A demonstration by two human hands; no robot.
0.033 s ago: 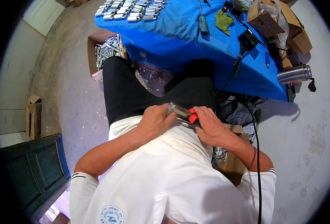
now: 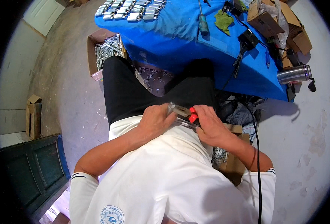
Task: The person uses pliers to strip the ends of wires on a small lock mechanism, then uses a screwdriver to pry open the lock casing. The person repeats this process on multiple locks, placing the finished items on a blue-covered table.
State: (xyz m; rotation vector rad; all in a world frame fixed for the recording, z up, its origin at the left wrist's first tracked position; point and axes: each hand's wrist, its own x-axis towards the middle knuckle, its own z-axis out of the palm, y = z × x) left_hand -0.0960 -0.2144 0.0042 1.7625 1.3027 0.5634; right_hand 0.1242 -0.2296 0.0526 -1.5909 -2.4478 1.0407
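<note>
Over my lap, my left hand [image 2: 155,119] is closed on the left end of a silver metal piece [image 2: 175,109]; its exact shape is partly hidden by my fingers. My right hand [image 2: 211,125] grips a tool with red parts [image 2: 193,115] at the right end of that piece, with thumb and fingers wrapped round it. A thin metal bar shows below, between both hands. Just beyond my black-trousered knees stands a blue-covered table [image 2: 161,44], bearing rows of small silver metal parts [image 2: 129,10] and a green-handled screwdriver [image 2: 203,24].
A box of metal pieces [image 2: 109,48] sits beside my left knee, another box [image 2: 232,162] by my right hip. Cardboard [image 2: 265,22], a green rag [image 2: 223,23], black adapters [image 2: 248,39] and a steel flask [image 2: 293,74] lie on the table. A black cable runs down past my right arm.
</note>
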